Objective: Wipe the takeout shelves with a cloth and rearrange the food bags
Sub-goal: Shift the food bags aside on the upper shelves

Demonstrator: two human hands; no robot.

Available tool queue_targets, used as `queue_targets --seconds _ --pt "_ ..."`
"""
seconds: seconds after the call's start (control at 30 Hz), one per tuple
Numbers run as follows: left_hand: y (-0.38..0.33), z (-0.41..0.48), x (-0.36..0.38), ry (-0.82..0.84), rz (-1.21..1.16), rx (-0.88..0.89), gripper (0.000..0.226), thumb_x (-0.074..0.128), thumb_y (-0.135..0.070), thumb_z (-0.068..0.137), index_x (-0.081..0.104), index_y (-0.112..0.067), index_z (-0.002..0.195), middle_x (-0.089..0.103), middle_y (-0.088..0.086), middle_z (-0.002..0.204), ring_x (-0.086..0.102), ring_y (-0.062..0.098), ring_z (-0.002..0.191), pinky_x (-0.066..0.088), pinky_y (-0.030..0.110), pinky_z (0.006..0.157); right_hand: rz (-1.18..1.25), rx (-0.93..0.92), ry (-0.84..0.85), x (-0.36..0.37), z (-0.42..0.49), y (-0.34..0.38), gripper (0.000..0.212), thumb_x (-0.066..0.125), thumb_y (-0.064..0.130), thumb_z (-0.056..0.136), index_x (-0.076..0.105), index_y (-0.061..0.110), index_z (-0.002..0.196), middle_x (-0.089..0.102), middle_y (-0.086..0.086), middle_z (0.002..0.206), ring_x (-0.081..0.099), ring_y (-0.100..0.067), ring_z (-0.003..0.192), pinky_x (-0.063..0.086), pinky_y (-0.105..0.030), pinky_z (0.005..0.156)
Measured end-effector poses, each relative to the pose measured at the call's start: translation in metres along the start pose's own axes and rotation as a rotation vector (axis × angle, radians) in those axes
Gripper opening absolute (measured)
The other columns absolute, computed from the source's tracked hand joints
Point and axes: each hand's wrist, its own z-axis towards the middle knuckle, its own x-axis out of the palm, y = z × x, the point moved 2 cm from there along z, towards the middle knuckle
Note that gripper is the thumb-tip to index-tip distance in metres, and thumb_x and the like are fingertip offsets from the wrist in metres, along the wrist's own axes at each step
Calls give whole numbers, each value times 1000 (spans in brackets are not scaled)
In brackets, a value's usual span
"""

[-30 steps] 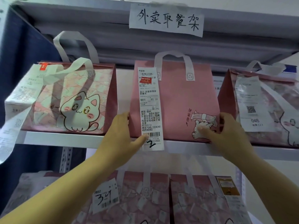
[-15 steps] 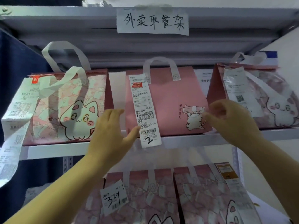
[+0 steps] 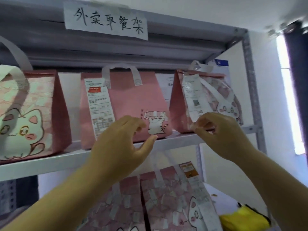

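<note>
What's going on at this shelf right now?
A person is sorting pink takeout bags on a metal rack. Both hands are raised at the upper shelf: the left hand hovers open in front of the plain pink middle bag, and the right hand is curled at the lower edge of the right-hand bag, near its receipt. Neither hand clearly grips anything. More bags stand on the shelf below.

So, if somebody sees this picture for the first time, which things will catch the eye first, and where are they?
Probably the handwritten paper sign taped to the top rail of the shelf. Next, the plain pink bag with a small cat, standing in the middle of the upper shelf board, between two cat-patterned bags. The left hand and right hand are raised in front, both loosely curled and holding nothing.
</note>
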Motion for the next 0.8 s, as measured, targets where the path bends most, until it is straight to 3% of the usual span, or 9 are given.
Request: queue_targets --seconds 0.17,0.33,0.4,0.53,0.67,0.8 --pt "-31 19 50 -14 -45 -11 29 63 -41 80 63 -16 97 55 -9 86 54 13 78 46 26 68 -75 75 19 -19 3 -65 17 61 41 82 61 25 90 62 13 84 62 -9 79 50 -29 68" --pt "-56 42 105 -48 -65 -79 35 59 -45 81 60 -15 98 46 -16 77 46 6 67 32 12 58 -126 169 -16 -31 19 -135 37 64 41 82 56 18 111 60 1 106 59 -18 87 49 -34 75" --pt "-62 51 127 -45 -48 -115 42 58 -45 81 57 -14 109 51 -10 87 45 7 74 32 13 63 -124 212 -15 -32 26 -160 51 66 41 81 49 14 121 54 -5 117 55 -24 99 50 -41 82" --pt "-71 66 158 -64 -37 -247 58 53 -50 84 44 -15 129 53 2 118 50 16 98 46 29 80 -102 269 24 -28 37 -200 68 69 40 79 37 13 132 41 -10 132 43 -32 119 41 -45 94" --pt "-69 78 179 -10 13 -350 48 49 -50 87 41 -22 125 55 0 122 48 12 96 35 26 76 -19 315 92 -20 51 -226 70 69 43 77 36 10 129 41 -12 128 45 -27 106 41 -37 80" --pt "-69 83 188 -20 -9 -359 42 52 -41 88 45 -24 126 57 -3 124 52 14 105 39 25 83 105 304 112 -12 60 -239 55 72 42 72 46 16 113 56 -3 110 53 -21 91 39 -32 67"
